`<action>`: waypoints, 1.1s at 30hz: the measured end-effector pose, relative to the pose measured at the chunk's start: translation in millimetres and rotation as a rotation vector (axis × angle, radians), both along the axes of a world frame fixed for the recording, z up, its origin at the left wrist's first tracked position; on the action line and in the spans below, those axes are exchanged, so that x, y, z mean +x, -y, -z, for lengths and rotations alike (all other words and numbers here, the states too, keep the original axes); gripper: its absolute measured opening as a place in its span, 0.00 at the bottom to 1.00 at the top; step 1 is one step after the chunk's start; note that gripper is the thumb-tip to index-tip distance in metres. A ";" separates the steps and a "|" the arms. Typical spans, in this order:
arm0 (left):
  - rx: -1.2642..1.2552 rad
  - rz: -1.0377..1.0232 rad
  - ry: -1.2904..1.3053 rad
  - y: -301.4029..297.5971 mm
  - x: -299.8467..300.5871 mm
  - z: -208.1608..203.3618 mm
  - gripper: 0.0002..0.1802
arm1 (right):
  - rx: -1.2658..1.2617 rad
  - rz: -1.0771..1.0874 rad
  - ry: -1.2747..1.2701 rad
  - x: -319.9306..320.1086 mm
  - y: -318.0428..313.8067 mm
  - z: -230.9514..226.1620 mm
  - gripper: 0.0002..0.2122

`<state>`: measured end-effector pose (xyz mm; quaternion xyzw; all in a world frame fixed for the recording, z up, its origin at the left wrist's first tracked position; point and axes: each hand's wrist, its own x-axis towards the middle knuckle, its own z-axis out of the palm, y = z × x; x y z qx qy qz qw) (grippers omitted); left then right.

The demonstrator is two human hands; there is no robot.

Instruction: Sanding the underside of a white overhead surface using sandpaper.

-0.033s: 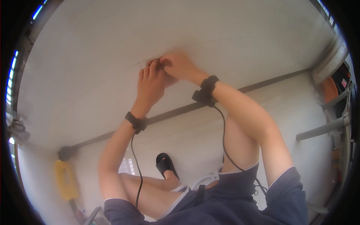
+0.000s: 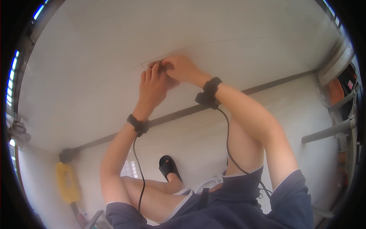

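Note:
My left hand (image 2: 153, 87) and my right hand (image 2: 183, 69) meet close together over a broad pale surface (image 2: 95, 76). Both have their fingers bent inward around a small brownish thing (image 2: 155, 63). It is blurred and mostly covered by the fingers, so its kind does not show. A thin dark line (image 2: 228, 39), perhaps a thread or wire, curves off to the right beyond my right hand. Black bands with small boxes (image 2: 207, 93) and cables sit on both wrists.
A dark strip (image 2: 183, 111) crosses below my hands. A black slipper (image 2: 167, 167) is on my foot on the pale floor. Yellow plastic (image 2: 68, 183) stands at lower left. On the right are a grey bar (image 2: 324, 134) and an orange object (image 2: 336, 92).

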<state>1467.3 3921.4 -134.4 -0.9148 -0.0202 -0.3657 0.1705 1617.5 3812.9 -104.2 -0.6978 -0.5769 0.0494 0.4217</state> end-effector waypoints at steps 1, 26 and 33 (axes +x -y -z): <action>-0.013 -0.028 -0.015 -2.9 -3.5 1.0 0.20 | 0.000 -0.005 -0.004 -4.3 -0.4 0.4 0.14; -0.094 -0.008 0.006 -12.9 -1.4 17.5 0.20 | 0.056 -0.115 0.008 -6.7 -1.7 9.0 0.19; -0.056 -0.079 0.044 -2.7 4.7 25.7 0.18 | -0.044 -0.178 0.145 5.7 0.5 7.5 0.20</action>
